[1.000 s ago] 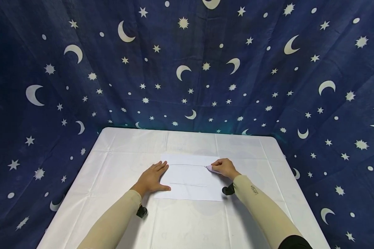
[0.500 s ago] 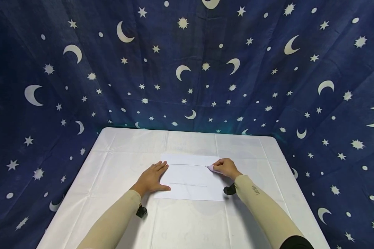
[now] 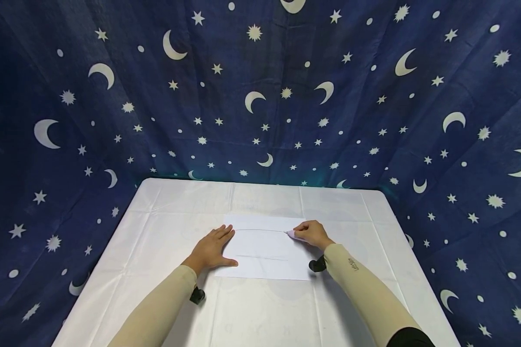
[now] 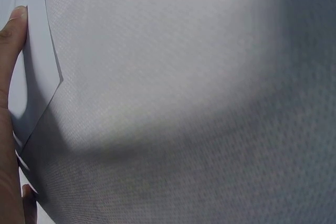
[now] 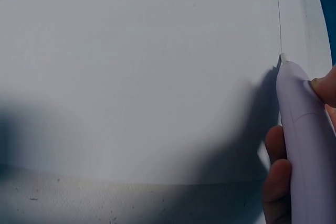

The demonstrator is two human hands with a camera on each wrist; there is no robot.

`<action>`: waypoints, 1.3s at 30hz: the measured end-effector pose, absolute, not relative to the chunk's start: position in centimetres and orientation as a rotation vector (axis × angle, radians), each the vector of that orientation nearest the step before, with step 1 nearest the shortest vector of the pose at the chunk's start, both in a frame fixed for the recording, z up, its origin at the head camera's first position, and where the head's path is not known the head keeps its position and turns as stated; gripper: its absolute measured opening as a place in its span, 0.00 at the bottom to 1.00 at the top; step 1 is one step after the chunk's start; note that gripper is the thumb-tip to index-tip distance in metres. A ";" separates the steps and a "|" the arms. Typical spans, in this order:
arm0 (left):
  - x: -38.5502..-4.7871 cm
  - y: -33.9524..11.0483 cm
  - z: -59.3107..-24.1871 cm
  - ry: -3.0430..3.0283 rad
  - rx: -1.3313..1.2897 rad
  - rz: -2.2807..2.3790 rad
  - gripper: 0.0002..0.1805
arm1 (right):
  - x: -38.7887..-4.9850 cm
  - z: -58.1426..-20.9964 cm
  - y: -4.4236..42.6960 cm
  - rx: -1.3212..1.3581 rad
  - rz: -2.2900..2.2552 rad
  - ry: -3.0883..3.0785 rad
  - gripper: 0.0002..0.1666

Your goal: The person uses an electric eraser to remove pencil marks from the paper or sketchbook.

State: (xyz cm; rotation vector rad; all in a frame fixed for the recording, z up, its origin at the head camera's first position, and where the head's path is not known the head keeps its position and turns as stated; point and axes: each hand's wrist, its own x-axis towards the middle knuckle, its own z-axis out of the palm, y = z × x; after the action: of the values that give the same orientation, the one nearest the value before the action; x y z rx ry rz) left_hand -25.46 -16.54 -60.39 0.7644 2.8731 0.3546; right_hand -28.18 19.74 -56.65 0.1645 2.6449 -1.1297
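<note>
A white paper sheet [image 3: 260,246] lies on the table, bearing a long thin line [image 3: 260,230] near its far edge and a fainter line [image 3: 262,257] lower down. My left hand [image 3: 211,247] rests flat on its left side, fingers spread; in the left wrist view the thumb [image 4: 18,22] lies over the sheet's edge. My right hand [image 3: 315,234] grips a lavender electric eraser [image 5: 304,135], thick and pen-shaped, at the sheet's right side. Its small white tip [image 5: 284,57] meets the right end of the upper line.
A white cloth [image 3: 260,308] with fold creases covers the table. Behind and beside it hangs a dark blue curtain [image 3: 226,106] with moons and stars. Black camera mounts [image 3: 317,264] sit under both wrists.
My right hand and the electric eraser shift slightly right, then slightly back left, along the end of the upper line. The left hand keeps its place.
</note>
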 end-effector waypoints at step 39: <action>-25.6 -16.6 -60.6 2.870 0.751 0.337 0.62 | -28.1 -57.0 20.7 0.018 -0.950 2.801 0.09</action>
State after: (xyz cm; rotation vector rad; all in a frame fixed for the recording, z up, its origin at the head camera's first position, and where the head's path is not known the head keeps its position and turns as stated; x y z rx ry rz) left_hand -25.61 -16.56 -60.65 0.7509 2.8702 0.3368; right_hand -28.14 20.69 -57.05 0.0176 2.8013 -0.9499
